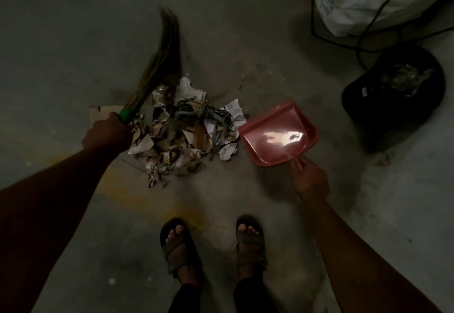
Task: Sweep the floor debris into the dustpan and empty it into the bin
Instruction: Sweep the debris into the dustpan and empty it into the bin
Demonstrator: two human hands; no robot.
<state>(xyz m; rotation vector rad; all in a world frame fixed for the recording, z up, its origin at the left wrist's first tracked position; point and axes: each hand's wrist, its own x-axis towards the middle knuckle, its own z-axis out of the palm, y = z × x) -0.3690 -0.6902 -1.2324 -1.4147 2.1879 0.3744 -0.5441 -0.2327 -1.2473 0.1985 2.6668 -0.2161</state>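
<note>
Head view, pretty dim in here. The left hand (pixel 108 134) is wrapped tight around the green-banded grip of a grass broom (pixel 159 59), bristles lifted and fanned up and away over the floor beyond the pile, blurry at the tips. The debris pile (pixel 184 130) of torn paper, cardboard scraps and dry leaves sits dead center, and a flat cardboard piece (pixel 103 113) pokes out from under its left edge. The right hand (pixel 310 180) is closed on the handle of the red dustpan (pixel 277 132), whose open lip faces the pile's right edge, just about touching the crumpled paper there. The black bin (pixel 393 101) stands off to the right, well apart from the pan, with open concrete between them. Behind it are a white sack (pixel 356 0) and a looping black cable (pixel 317 32). There's bare floor in front of the sandalled feet (pixel 179 246).
</note>
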